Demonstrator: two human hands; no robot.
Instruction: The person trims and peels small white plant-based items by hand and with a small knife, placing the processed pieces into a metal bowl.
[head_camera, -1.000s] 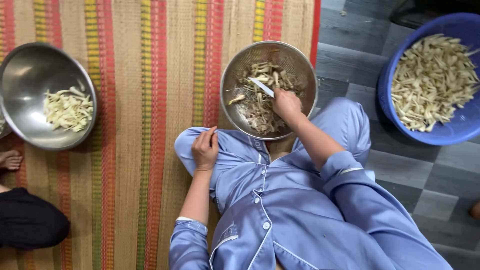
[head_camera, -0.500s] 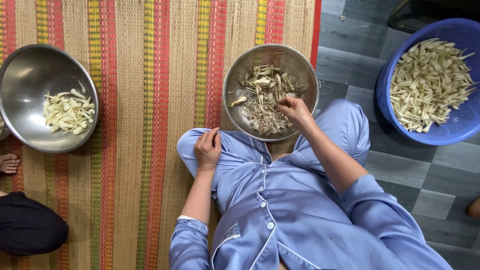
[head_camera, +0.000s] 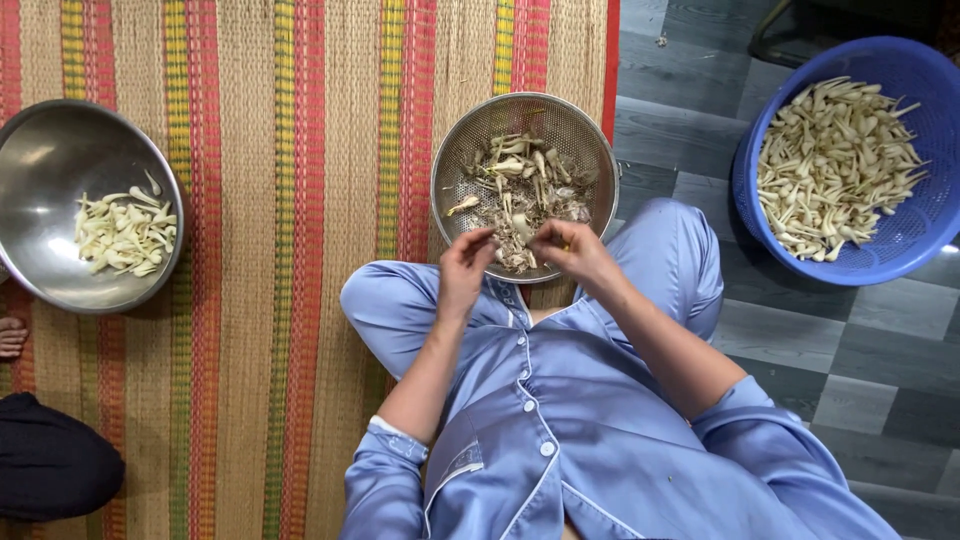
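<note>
1. Left hand (head_camera: 466, 262) at frame centre, raised over the near rim of the colander (head_camera: 455, 160), fingers pinched together on a pale stalk (head_camera: 519, 228); hard to tell how much of the stalk lies under the fingers.
2. Right hand (head_camera: 570, 250) just right of it, fingertips curled onto the same stalk, so both hands meet over it; no blade visible in either.
3. Stalk held just above the heap of scraps (head_camera: 520, 190), at the colander's lower edge.
4. Colander: round, metal, perforated, top centre of the frame, resting on the mat (head_camera: 300, 200) by its right edge; full of brownish peelings and pale bits.
5. Below the hands, knees and sleeves in light blue pyjamas (head_camera: 560, 440), filling the lower middle and lower right.
6. Mat: woven straw with red, yellow and green stripes, covering the left two thirds of the frame.
7. Steel bowl (head_camera: 60, 160) at the left edge, on the mat, holding a small pile of pale cut pieces (head_camera: 122, 232).
8. Blue basket (head_camera: 910, 240) at the upper right, on the grey tiled floor (head_camera: 860, 360), heaped with whitish stalks (head_camera: 835, 165), well apart from the hands.
9. Another person's bare foot (head_camera: 12, 336) and dark clothing (head_camera: 50, 465) at the lower left edge.
</note>
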